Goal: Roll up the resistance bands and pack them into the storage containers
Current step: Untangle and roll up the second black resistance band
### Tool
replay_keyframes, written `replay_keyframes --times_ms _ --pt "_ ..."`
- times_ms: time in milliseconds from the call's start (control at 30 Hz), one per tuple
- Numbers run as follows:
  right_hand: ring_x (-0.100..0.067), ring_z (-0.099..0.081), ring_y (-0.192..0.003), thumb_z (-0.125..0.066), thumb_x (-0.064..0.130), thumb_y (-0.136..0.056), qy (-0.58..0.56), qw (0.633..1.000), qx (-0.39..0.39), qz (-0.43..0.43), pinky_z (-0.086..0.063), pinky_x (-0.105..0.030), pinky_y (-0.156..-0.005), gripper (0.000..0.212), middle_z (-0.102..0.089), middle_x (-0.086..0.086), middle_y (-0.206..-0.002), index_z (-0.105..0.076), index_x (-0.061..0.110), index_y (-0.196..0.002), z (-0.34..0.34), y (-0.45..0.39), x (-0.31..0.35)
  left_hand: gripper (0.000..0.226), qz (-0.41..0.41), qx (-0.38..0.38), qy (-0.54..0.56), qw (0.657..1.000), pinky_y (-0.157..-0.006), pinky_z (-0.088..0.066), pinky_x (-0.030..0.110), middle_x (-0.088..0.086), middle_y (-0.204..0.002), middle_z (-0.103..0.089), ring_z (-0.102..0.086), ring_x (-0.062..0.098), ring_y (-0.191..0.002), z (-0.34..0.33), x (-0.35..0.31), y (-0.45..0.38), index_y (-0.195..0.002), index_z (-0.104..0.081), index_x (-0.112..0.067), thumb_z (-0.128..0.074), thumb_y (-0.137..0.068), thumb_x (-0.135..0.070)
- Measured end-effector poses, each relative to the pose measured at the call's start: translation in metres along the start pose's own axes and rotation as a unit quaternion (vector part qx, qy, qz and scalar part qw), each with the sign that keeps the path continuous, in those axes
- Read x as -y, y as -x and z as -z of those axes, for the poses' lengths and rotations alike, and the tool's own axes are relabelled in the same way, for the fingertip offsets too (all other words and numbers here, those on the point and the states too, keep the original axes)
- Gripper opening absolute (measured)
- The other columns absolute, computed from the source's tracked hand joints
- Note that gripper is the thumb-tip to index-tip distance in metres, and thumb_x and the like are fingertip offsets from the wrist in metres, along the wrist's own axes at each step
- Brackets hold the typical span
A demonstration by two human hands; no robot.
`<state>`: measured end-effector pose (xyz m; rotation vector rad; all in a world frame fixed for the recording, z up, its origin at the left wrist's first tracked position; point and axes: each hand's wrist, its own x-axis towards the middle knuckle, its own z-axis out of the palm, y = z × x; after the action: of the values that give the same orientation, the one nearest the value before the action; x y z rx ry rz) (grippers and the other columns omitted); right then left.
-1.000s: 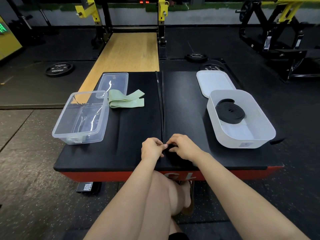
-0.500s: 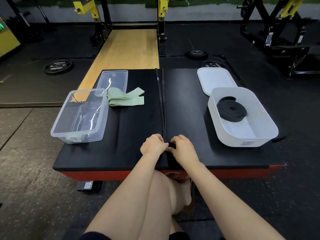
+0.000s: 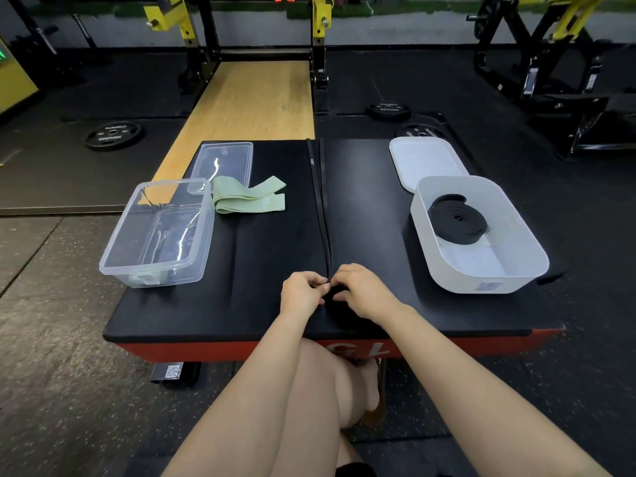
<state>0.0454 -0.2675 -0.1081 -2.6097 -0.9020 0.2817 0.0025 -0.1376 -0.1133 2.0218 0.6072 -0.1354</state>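
Your left hand (image 3: pixel 303 293) and right hand (image 3: pixel 361 292) sit side by side at the near end of the long black band (image 3: pixel 321 208). The fingers of both curl in and pinch that end. The band runs straight away from you down the middle of the table (image 3: pixel 261 270). Both hands are just as near. Roll it forward, I think. Nothing blocks the way. The green band (image 3: pixel 249 199) lies off to the left, next to the clear box (image 3: pixel 156 235). The white box (image 3: pixel 478 235) on the right already has a rolled band (image 3: pixel 457 218).

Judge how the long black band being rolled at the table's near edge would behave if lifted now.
The long black band lies flat and thin, so probably floppy. Only its near end is pinched by the left hand and right hand; the small roll would likely unwind if released.
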Motion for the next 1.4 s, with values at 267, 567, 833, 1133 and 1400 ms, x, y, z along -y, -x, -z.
replay_keyframes --times_ms 267,567,833,1133,1400 --pt "-0.02 -0.051 -0.096 -0.073 0.031 -0.08 -0.013 0.997 -0.015 -0.08 -0.042 -0.029 -0.078 0.034 -0.055 -0.005 -0.101 -0.062 0.008 -0.102 0.004 0.003 0.0 0.007 0.017 -0.027 -0.06 0.998 -0.073 -0.055 0.032 0.0 -0.095 -0.068 -0.068 0.023 -0.085 -0.007 -0.008 0.0 -0.083 -0.061 -0.025 -0.066 -0.085 -0.02" --pt "-0.024 -0.046 -0.11 -0.059 0.037 -0.09 0.008 0.98 -0.11 -0.165 -0.042 -0.031 -0.085 0.042 -0.051 -0.01 -0.117 -0.051 0.005 -0.114 -0.024 0.021 0.028 0.008 0.031 -0.041 -0.096 0.994 -0.068 -0.045 0.027 -0.004 -0.103 -0.066 -0.062 0.019 -0.094 -0.008 -0.012 0.003 -0.096 -0.062 -0.025 -0.061 -0.089 -0.023" --pt "-0.022 -0.048 -0.11 -0.051 0.026 -0.096 0.017 0.982 -0.113 -0.152 -0.038 -0.027 -0.081 0.028 -0.053 -0.008 -0.118 -0.05 0.006 -0.114 -0.024 0.016 0.03 0.008 0.036 -0.052 -0.092 0.994 -0.069 -0.043 0.027 -0.004 -0.102 -0.067 -0.06 0.017 -0.092 -0.008 -0.012 0.005 -0.096 -0.065 -0.026 -0.06 -0.089 -0.026" --pt "-0.022 -0.046 -0.105 -0.058 0.027 -0.093 0.004 0.994 -0.076 -0.08 -0.034 -0.025 -0.085 0.027 -0.054 -0.006 -0.11 -0.056 0.005 -0.109 -0.016 0.007 0.014 0.007 0.012 -0.046 -0.038 0.998 -0.072 -0.049 0.029 0.001 -0.091 -0.066 -0.062 0.02 -0.089 -0.005 -0.006 0.004 -0.087 -0.067 -0.019 -0.066 -0.086 -0.025" --pt "-0.022 -0.046 -0.105 -0.063 0.024 -0.089 0.035 0.999 0.009 -0.003 -0.032 -0.023 -0.086 0.033 -0.054 -0.005 -0.112 -0.058 0.007 -0.117 0.001 -0.001 0.004 0.01 0.012 -0.048 0.06 0.997 -0.049 -0.053 0.02 0.004 -0.086 -0.065 -0.063 0.011 -0.067 0.0 -0.004 0.004 -0.096 -0.064 -0.009 -0.066 -0.086 -0.01"
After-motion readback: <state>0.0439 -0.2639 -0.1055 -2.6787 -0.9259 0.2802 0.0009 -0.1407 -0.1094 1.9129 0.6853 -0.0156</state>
